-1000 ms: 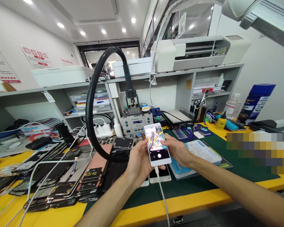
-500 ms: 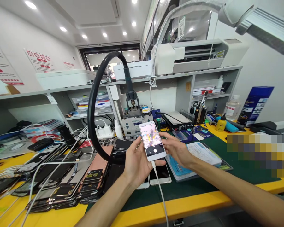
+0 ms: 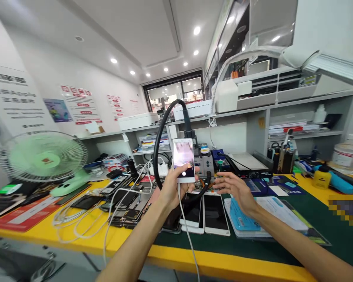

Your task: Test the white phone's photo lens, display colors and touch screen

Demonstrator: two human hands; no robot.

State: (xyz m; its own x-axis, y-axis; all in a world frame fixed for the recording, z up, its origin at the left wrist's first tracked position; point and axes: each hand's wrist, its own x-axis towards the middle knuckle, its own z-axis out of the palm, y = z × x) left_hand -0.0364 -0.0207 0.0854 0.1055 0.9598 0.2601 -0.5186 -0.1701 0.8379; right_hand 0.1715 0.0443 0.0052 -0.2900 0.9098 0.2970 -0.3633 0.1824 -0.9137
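A white smartphone [image 3: 182, 156] stands nearly upright in my left hand [image 3: 172, 188], its thumb over the lower screen and fingers behind. The lit screen shows a camera view with a round white button near the bottom. From the phone's lower edge a white charging cable [image 3: 186, 223] hangs down past the table edge. My right hand [image 3: 238, 192] is off the phone, fingers apart with nothing in them, above a blue and white plastic case [image 3: 270, 213]. Below the hands lie white phones with dark screens [image 3: 216, 215].
Stacked phone parts [image 3: 126, 209] and loose white cables [image 3: 76, 219] cover the left side. A green fan [image 3: 47, 158] stands farther left. A black hose [image 3: 159, 145] arches behind the phone. A lamp [image 3: 326, 64] overhangs the right, above a yellow bottle [image 3: 322, 177].
My right hand has let go of the phone and moved right. The left thumb now lies over the screen. The view has swung left, bringing the fan in.
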